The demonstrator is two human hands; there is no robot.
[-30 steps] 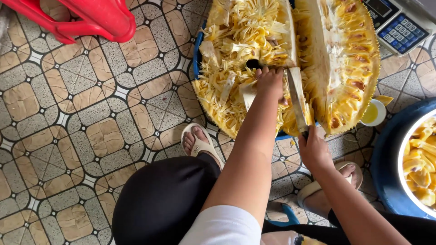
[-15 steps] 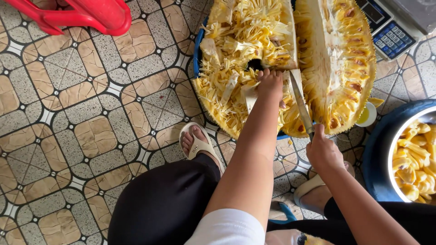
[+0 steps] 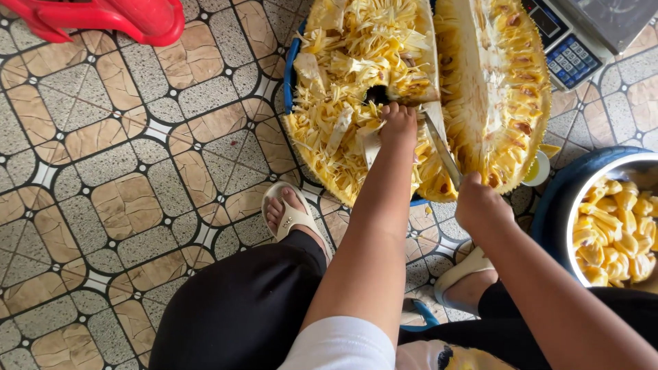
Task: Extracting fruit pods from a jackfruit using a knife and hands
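Note:
A large jackfruit lies split open over a blue basin (image 3: pixel 290 75) on the tiled floor. Its left half (image 3: pixel 349 89) is shredded yellow fibre; its right half (image 3: pixel 500 89) shows a pale core and yellow pods. My left hand (image 3: pixel 399 123) presses down on the fibrous left half near the cut. My right hand (image 3: pixel 480 205) grips the handle of a knife (image 3: pixel 442 147) whose blade runs up into the gap between the two halves. My knees in black trousers and my feet in pale sandals (image 3: pixel 291 216) sit below the fruit.
A metal bowl (image 3: pixel 620 226) of yellow jackfruit pods stands in a blue tub at the right. A digital scale (image 3: pixel 569 41) sits at the top right. A red plastic stool (image 3: pixel 103 17) is at the top left. A small white cup (image 3: pixel 538 171) lies by the fruit.
The knife blade has shifted slightly along the cut and my right hand has drawn a little lower. My left hand stays pressed on the left half.

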